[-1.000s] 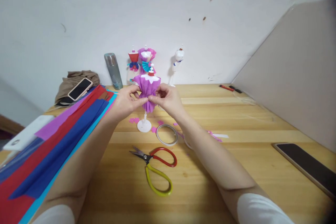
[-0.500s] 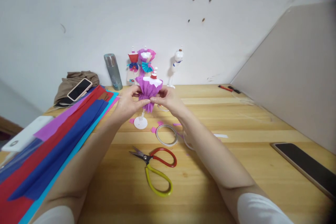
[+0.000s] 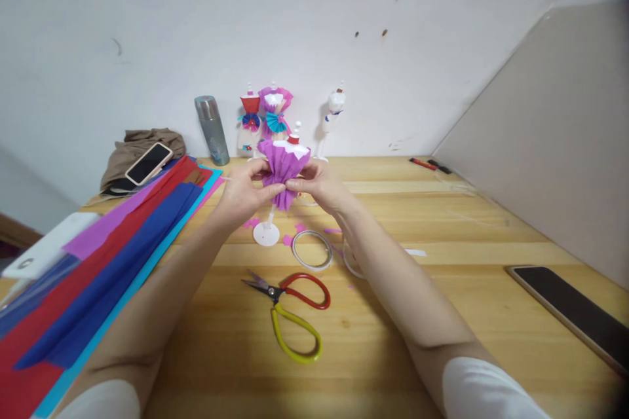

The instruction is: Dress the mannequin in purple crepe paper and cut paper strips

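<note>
Purple crepe paper [image 3: 282, 167] is wrapped in pleats around a small white mannequin [image 3: 296, 146] with a red collar. My left hand [image 3: 248, 186] pinches the paper at the waist from the left, thumb in front. From the right, my right hand [image 3: 317, 184] presses the same waist with its thumb, the fingers behind hidden. The mannequin tilts on its round white stand [image 3: 266, 234]. Below the hands lie a roll of tape [image 3: 312, 250], small pink paper flowers [image 3: 287, 241] and scissors [image 3: 276, 293] with one red and one yellow handle.
Several dressed mannequins [image 3: 250, 108] stand against the wall, beside a grey bottle [image 3: 212, 131]. Coloured paper sheets [image 3: 113, 275] cover the left side, with a phone [image 3: 149, 163] on a brown cloth [image 3: 118, 160]. Another phone [image 3: 570, 314] lies at right; a marker [image 3: 422, 163] lies farther back.
The mannequin has shifted slightly right and tilts a little more, both hands moving with it and still pinching the purple paper. The view has moved a little.
</note>
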{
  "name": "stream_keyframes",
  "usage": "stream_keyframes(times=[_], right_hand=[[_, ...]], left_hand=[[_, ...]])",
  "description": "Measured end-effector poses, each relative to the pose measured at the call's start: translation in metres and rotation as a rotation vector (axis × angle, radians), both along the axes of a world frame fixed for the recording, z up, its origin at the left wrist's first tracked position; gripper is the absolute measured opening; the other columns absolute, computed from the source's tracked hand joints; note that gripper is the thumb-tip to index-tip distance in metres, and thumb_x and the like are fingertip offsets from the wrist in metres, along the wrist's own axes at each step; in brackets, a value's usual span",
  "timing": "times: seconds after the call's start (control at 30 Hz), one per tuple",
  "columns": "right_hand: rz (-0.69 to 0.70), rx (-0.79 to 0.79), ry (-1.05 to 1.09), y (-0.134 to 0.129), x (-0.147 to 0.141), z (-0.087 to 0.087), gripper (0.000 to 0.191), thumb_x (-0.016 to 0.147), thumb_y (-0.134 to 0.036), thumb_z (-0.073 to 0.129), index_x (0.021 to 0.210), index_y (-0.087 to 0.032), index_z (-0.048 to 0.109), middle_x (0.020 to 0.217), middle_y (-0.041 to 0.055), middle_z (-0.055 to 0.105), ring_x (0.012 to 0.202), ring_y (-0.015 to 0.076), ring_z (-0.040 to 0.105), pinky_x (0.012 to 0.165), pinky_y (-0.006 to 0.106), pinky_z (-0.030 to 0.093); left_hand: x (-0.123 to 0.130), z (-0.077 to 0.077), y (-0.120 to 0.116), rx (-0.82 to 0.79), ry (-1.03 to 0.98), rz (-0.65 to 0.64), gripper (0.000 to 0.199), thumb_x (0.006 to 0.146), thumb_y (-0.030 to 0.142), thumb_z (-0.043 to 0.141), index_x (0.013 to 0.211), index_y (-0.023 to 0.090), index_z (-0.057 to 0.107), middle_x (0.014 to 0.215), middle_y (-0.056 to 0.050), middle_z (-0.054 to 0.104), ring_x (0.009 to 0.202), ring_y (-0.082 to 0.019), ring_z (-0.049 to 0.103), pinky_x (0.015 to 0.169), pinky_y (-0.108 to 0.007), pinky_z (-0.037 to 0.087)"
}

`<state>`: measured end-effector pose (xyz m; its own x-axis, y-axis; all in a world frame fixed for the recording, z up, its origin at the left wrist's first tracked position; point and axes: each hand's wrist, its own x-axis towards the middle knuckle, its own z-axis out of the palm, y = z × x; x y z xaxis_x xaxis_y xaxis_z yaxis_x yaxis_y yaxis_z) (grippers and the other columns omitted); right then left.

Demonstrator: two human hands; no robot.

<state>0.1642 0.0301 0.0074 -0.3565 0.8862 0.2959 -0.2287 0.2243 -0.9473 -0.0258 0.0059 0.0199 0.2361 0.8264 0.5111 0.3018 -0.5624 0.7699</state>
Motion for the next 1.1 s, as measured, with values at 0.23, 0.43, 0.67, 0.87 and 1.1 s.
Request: stream_keyframes(times=[0.23,0.43,0.67,0.87,1.1], right_hand=[[0.004,-0.017,0.027,0.003,0.001,-0.003,0.042,0.047,-0.033,0.100,0.078,-0.021,0.074,0.081,0.0002,0.076,0.077,0.0186,0.068,0.078,0.034,0.058],[0.033,-0.012,0.068,0.009,0.003,-0.008,0.038,0.051,-0.029,0.100,0.078,-0.020,0.076,0.077,-0.0015,0.074,0.074,0.0166,0.067,0.077,0.033,0.057],[0.057,0.072,0.065,0.016,0.005,-0.017,0.039,0.059,-0.041,0.100,0.085,-0.021,0.079,0.085,0.0021,0.078,0.082,0.0196,0.071,0.083,0.036,0.058],[0.062,0.079,0.065,0.016,0.005,-0.018,0.039,0.063,-0.044,0.098,0.090,-0.022,0.082,0.089,0.0034,0.081,0.088,0.0220,0.073,0.088,0.039,0.058],[0.018,0.061,0.057,0.015,0.004,-0.018,0.039,0.063,-0.043,0.099,0.089,-0.020,0.081,0.089,0.0034,0.080,0.081,0.0190,0.070,0.080,0.036,0.056]], left_hand=[[-0.001,-0.002,0.002,-0.026,-0.015,0.008,0.025,0.077,0.027,0.084,0.096,0.018,0.072,0.099,-0.007,0.081,0.098,-0.025,0.078,0.094,-0.043,0.064],[-0.009,0.000,0.004,-0.065,-0.075,-0.025,0.029,0.074,0.026,0.084,0.095,0.021,0.066,0.103,-0.007,0.081,0.096,-0.024,0.078,0.088,-0.039,0.065],[-0.014,0.008,0.001,-0.073,-0.041,-0.033,0.016,0.078,0.029,0.078,0.087,0.019,0.070,0.093,-0.006,0.080,0.092,-0.023,0.076,0.092,-0.039,0.063],[-0.010,0.004,0.003,-0.051,-0.085,0.012,0.017,0.076,0.024,0.078,0.085,0.020,0.064,0.089,-0.002,0.074,0.086,-0.019,0.075,0.082,-0.034,0.062],[-0.004,0.004,-0.003,0.102,0.038,0.080,0.007,0.080,0.018,0.069,0.077,0.021,0.063,0.082,0.000,0.072,0.082,-0.018,0.070,0.083,-0.033,0.059]])
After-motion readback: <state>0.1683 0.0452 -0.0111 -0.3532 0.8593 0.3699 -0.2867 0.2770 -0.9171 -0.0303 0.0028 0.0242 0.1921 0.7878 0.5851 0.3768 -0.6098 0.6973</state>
